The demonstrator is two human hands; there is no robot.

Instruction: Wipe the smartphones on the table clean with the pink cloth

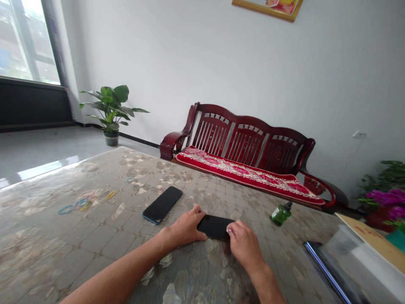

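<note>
A smartphone (215, 227) with a dark screen lies face up on the patterned tabletop in front of me. My left hand (189, 226) grips its left end, thumb on the near edge and fingers on the far edge. Over the right end of that phone, my right hand (243, 241) is closed with its fingertips pressed together. A small whitish spot shows at those fingertips; I cannot tell what it is. Beyond my left hand rests a second smartphone (163, 204), also dark and face up, with a blue edge. Neither hand touches it.
Several coloured elastic bands (82, 203) lie at the left of the table (104, 261). A green bottle (280, 214) with a black top stands at the right. Nearer right are a dark blue-edged object (327, 270) and a cardboard box (373, 240). A wooden bench (243, 139) stands behind.
</note>
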